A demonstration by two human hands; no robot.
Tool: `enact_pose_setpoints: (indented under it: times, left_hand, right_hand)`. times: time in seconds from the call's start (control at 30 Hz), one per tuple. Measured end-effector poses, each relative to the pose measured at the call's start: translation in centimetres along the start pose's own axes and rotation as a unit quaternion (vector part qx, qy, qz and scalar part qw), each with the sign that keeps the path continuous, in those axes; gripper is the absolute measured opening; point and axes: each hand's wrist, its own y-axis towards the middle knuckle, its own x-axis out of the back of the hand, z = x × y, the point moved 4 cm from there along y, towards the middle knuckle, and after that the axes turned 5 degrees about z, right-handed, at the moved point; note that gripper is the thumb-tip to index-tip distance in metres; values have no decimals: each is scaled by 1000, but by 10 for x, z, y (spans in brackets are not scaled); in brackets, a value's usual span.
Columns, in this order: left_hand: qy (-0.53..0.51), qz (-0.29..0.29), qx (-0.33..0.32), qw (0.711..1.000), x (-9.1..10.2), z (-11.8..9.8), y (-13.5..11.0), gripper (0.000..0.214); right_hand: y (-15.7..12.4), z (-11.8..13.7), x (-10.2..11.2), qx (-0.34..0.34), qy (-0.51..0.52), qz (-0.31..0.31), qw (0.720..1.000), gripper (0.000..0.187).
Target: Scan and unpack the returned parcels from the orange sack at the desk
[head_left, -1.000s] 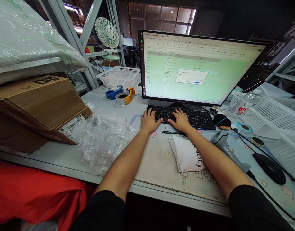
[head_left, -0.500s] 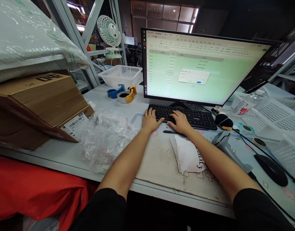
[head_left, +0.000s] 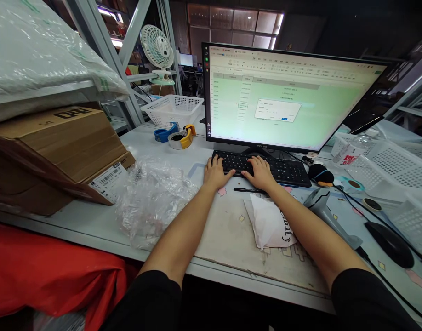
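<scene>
Both my hands rest on a black keyboard (head_left: 283,170) below the monitor (head_left: 293,96). My left hand (head_left: 215,174) lies over the keyboard's left end, fingers spread on the keys and thumb along the front edge. Fingers apart, my right hand (head_left: 259,174) covers the middle keys. On the lit screen a small white dialog box sits over a spreadsheet. A black pen (head_left: 247,190) lies in front of the keyboard. Under my right forearm is a white pouch (head_left: 269,223) with black lettering, partly hidden by the arm.
Crumpled clear plastic (head_left: 152,197) and a cardboard box (head_left: 66,156) occupy the left side. Tape dispensers (head_left: 181,138) and a white basket (head_left: 174,110) stand behind. To the right are a barcode scanner (head_left: 330,216), a black mouse (head_left: 388,243), a bottle (head_left: 354,149) and more baskets (head_left: 400,161).
My right hand has shifted slightly on the keys, its fingers a little further right. My left hand stays in place, and the screen looks the same.
</scene>
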Motion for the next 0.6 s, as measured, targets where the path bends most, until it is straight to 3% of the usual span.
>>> enact_pose_setpoints:
  times: [0.33,0.6]
  left_hand:
    - [19,20,-33,999,3,-6,-2,54]
    - [25,-2,-9,1000,3,-4,-2,73]
  right_hand:
    - [3,-4,1,-69,-9,20,997,68]
    - [3,-2,0,-68,-15,41,997,65]
